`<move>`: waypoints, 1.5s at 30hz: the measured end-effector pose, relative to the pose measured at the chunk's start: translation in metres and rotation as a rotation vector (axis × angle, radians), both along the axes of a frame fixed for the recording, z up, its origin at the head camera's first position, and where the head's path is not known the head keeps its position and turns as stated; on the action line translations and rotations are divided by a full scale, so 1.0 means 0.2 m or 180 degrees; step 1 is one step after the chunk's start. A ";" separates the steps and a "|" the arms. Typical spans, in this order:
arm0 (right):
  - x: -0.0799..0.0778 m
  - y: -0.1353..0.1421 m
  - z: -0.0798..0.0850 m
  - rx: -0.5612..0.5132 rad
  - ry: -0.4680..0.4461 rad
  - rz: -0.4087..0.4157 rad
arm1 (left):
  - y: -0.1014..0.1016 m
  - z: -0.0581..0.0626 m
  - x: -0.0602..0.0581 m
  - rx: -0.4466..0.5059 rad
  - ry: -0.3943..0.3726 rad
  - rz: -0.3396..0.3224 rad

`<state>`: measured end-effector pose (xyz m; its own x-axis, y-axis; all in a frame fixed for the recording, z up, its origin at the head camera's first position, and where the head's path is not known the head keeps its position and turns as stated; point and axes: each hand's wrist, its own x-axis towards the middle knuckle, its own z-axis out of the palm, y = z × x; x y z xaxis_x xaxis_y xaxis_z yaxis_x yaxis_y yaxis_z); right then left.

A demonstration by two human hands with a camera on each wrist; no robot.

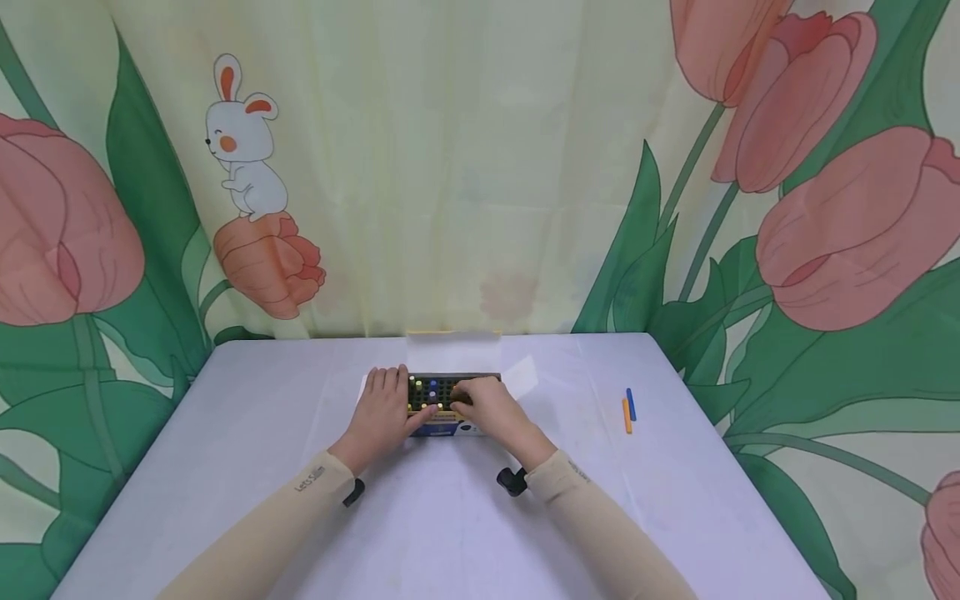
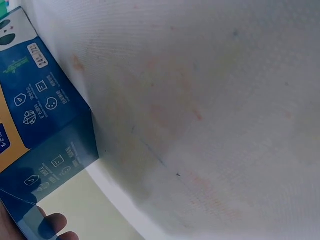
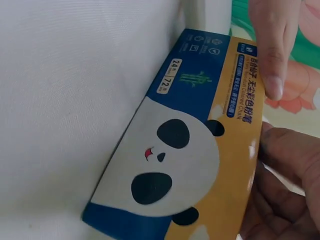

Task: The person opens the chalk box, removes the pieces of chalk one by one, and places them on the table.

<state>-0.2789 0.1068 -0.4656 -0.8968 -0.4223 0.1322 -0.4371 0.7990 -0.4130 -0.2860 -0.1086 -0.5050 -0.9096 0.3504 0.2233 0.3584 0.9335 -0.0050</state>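
Note:
A blue and yellow chalk box (image 3: pixel 222 165) with a panda face stands on the table, its top open. Colored chalk sticks (image 1: pixel 432 388) stand in the dark slotted insert (image 1: pixel 442 396) inside it. My left hand (image 1: pixel 384 410) rests along the box's left end, fingers extended away from me and thumb along the front rim. In the left wrist view, fingertips (image 2: pixel 56 223) show past the box's end. My right hand (image 1: pixel 491 408) is over the right part of the insert, fingers curled down at the slots. I cannot tell whether chalk is between those fingers.
An orange chalk stick (image 1: pixel 627 416) and a blue chalk stick (image 1: pixel 632 404) lie side by side on the white tablecloth (image 1: pixel 577 517), to the right. The lid flap (image 1: pixel 453 352) is folded back behind the box, and a white side flap (image 1: pixel 521 377) sticks out right. A printed curtain (image 1: pixel 450 167) hangs behind.

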 end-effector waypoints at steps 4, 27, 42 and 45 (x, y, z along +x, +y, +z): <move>-0.02 -0.03 -0.01 0.0005 0.0122 0.0169 | 0.00 0.00 0.00 0.0016 0.0025 -0.0005; -0.02 -0.06 -0.02 0.0193 0.0132 0.0298 | -0.01 -0.01 0.00 0.0037 0.0039 -0.0010; -0.03 -0.05 -0.05 0.0268 0.0337 0.0295 | 0.00 0.01 0.00 0.0066 -0.0017 0.0002; -0.02 -0.04 -0.05 0.0206 0.0314 0.0296 | 0.00 0.01 0.00 0.0081 -0.0018 -0.0009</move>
<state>-0.2836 0.0984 -0.4754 -0.8374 -0.5135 0.1875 -0.5464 0.7767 -0.3133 -0.2859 -0.1093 -0.5032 -0.9099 0.3471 0.2270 0.3609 0.9324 0.0209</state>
